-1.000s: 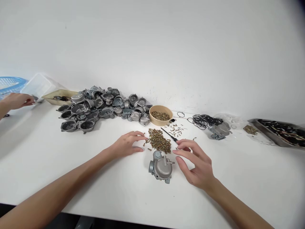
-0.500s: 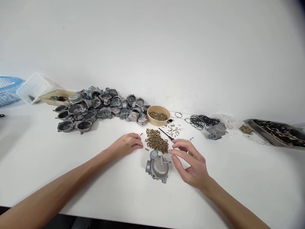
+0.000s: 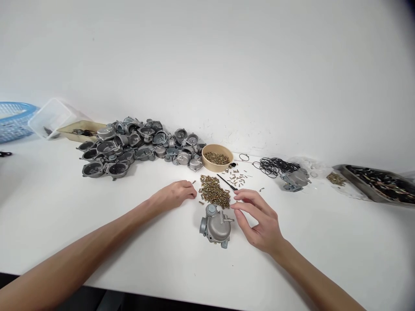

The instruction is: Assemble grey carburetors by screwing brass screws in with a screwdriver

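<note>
A grey metal carburetor (image 3: 218,228) sits on the white table in front of me, bowl side up. Just beyond it lies a heap of small brass-coloured screws (image 3: 214,191). Left of the heap, my left hand (image 3: 177,194) rests with its fingers curled together; whatever they may pinch is hidden. My right hand (image 3: 261,220) is at the heap's right side, thumb and index finger apart, the index tip by the nearest screws. A screwdriver (image 3: 227,182) points away to the left, its handle partly covered by the right fingers; I cannot tell whether they touch it.
Many carburetor bodies (image 3: 118,169) are piled at the back left. A tan bowl (image 3: 205,161) holds more screws, with loose ones scattered beside it. Black rubber rings (image 3: 275,166), another carburetor (image 3: 295,179) and a metal tray (image 3: 356,183) of dark parts stand to the right.
The whole view has shifted slightly. Both hands keep nearly the same pose and place beside the screw heap, and the carburetor stays put.
</note>
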`<state>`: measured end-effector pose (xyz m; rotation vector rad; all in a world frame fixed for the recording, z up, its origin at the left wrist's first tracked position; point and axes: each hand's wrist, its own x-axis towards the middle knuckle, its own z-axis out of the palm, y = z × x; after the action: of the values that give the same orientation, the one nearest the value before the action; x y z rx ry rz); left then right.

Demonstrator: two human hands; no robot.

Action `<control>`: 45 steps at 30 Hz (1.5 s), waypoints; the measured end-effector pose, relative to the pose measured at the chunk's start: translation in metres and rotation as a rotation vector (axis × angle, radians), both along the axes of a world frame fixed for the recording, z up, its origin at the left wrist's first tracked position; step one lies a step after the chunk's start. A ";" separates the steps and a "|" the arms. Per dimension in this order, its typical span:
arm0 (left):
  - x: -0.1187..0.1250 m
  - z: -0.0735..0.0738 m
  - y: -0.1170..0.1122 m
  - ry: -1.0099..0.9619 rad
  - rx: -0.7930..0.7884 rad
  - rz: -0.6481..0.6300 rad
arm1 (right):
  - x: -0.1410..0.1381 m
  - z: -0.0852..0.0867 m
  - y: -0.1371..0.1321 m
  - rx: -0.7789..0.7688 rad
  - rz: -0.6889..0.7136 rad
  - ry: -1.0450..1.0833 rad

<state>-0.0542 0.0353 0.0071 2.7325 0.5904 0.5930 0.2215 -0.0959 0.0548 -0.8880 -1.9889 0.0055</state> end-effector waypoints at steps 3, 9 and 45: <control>-0.001 -0.001 0.000 0.014 -0.010 0.046 | 0.000 0.000 0.000 0.001 0.006 -0.006; -0.001 -0.008 0.000 0.073 0.015 0.108 | -0.001 -0.001 0.002 -0.005 0.008 -0.010; 0.024 0.080 -0.103 -0.290 -0.949 -0.109 | -0.039 0.024 -0.029 0.093 0.185 -0.003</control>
<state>-0.0307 -0.0680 0.0869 1.7405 0.4744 0.4912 0.1826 -0.1248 0.0792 -0.6433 -2.0499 0.0167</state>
